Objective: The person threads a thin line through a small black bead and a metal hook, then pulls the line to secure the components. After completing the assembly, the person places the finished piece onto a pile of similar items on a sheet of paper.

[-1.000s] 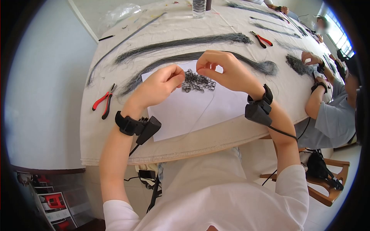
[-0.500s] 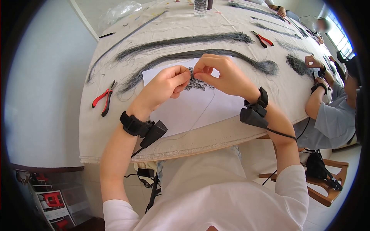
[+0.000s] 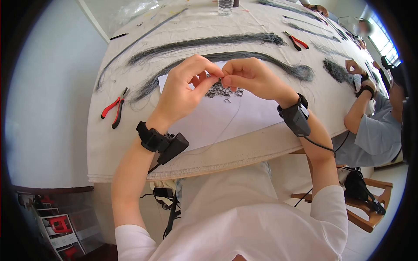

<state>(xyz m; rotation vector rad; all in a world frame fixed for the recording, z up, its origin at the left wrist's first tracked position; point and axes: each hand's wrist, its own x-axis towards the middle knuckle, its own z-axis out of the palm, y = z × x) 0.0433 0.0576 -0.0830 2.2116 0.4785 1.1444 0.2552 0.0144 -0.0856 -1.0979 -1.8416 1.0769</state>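
Left hand [image 3: 183,85] has met right hand [image 3: 252,80], grips pinching rings [image 3: 220,80] over tablecloth [image 3: 115,150] beside pale panel [image 3: 52,108].

Pale panel [image 3: 52,108], left | bright window [image 3: 383,37] (bluish at one edge), upper right | wooden chair [image 3: 367,224], lower right | light floor [image 3: 285,187]

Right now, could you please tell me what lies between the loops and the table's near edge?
From the loops, the head view shows paper, a loose strand on it, then cloth.

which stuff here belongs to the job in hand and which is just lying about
Apparently in the job:
- left hand
- right hand
- dark loops
- white paper

Apparently lying about:
- near pliers
- far pliers
- clear bottle

Unclear: grey strand bundles
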